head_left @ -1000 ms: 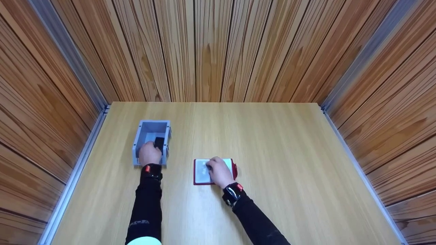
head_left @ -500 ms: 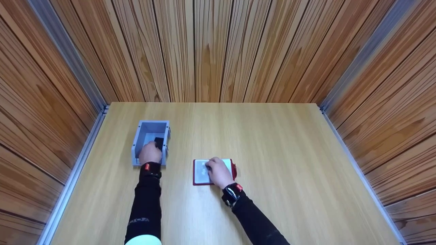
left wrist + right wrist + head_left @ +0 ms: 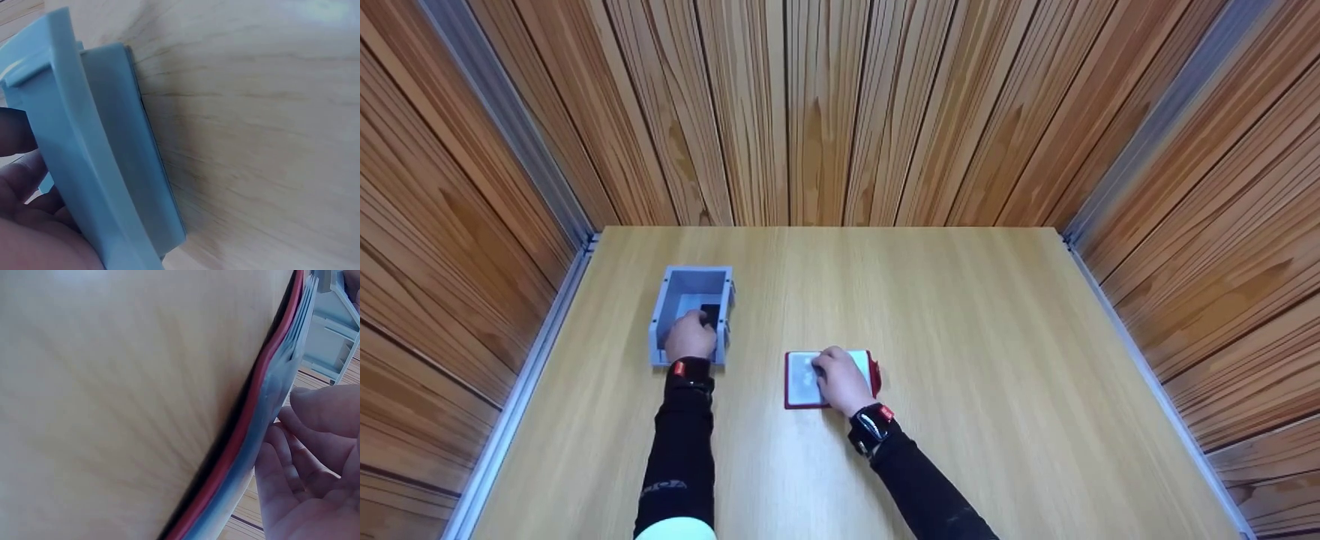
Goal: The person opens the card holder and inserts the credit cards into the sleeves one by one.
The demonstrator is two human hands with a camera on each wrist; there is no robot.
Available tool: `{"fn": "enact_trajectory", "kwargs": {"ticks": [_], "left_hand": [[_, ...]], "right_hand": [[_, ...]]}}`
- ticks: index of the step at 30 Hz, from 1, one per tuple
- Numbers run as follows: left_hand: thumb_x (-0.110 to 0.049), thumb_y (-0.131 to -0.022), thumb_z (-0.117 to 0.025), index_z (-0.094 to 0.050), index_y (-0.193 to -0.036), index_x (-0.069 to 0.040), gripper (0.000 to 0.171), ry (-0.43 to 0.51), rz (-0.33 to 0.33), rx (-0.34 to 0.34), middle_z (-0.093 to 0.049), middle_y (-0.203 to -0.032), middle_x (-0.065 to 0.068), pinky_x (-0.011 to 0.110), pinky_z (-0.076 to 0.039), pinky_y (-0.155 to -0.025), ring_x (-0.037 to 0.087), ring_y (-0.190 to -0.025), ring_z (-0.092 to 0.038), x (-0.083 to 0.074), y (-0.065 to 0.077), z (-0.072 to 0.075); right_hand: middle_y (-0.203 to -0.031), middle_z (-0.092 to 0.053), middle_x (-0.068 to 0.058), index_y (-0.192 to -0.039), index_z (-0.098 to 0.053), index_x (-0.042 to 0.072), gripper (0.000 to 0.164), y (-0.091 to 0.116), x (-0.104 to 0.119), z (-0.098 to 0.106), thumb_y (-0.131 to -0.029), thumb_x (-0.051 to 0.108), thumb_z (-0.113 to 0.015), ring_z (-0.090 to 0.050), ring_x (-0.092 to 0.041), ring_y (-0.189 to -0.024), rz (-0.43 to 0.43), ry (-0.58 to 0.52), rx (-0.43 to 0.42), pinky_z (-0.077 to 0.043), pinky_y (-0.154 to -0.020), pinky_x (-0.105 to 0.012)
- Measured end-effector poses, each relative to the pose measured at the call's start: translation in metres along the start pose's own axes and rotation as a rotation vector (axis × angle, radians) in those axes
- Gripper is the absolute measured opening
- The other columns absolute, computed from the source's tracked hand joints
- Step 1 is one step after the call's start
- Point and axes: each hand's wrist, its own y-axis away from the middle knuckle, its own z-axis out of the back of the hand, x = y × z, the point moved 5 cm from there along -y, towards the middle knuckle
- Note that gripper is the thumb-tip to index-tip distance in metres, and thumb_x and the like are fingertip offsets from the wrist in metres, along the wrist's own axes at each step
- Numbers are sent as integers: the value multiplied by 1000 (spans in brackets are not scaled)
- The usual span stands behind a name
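My left hand [image 3: 690,337] reaches down into a grey-blue bin [image 3: 657,319] at the left of the table. Beside its thumb side, against the bin's right wall, is a black object [image 3: 710,311] of unclear kind. In the left wrist view the bin wall [image 3: 84,146] hides most of my fingers [image 3: 28,177]. My right hand [image 3: 844,379] rests over a red-edged booklet [image 3: 802,390] with clear plastic pages, in the middle of the table. Its thumb and bent fingers [image 3: 275,478] come together at the pages. A dark spot shows at the fingertips; whether they pinch something cannot be made out.
The light wooden table [image 3: 982,337] is bounded by wood-panelled walls [image 3: 825,112] at the back and sides, with metal rails [image 3: 1155,352] along the edges. The booklet lies a short way right of the bin.
My left hand shifts very slightly inside the bin by the black object. Neither the right hand nor the booklet has visibly moved on the table.
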Motion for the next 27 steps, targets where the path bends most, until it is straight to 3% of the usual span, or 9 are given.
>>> {"fn": "enact_trajectory", "kwargs": {"ticks": [8, 18, 27], "left_hand": [[-8, -94, -53, -60, -125, 6, 35, 45, -19, -23, -62, -123, 27, 54, -44, -94, 43, -114, -57, -2, 1, 6], [-11, -93, -49, -60, -127, 2, 38, -29, 83, 41, -62, -126, 23, 56, -39, -95, 42, -115, -56, -1, 4, 2], [-11, -92, -48, -61, -127, 3, 40, -4, 85, 49, -61, -127, 23, 56, -39, -96, 41, -118, -55, -4, 1, 3]], "right_hand": [[-106, -61, -13, -106, -71, -2, 23, 0, 0, 1, -83, 1, -72, -60, -31, -101, 0, 22, 5, -47, -93, -41], [-106, -60, -13, -107, -70, -3, 22, 1, 0, -1, -85, 1, -71, -60, -31, -101, 0, 16, 17, -47, -93, -41], [-111, -61, -15, -111, -69, -3, 26, 0, -1, 1, -86, 2, -71, -60, -32, -104, -34, -2, 35, -47, -96, -42]]}}
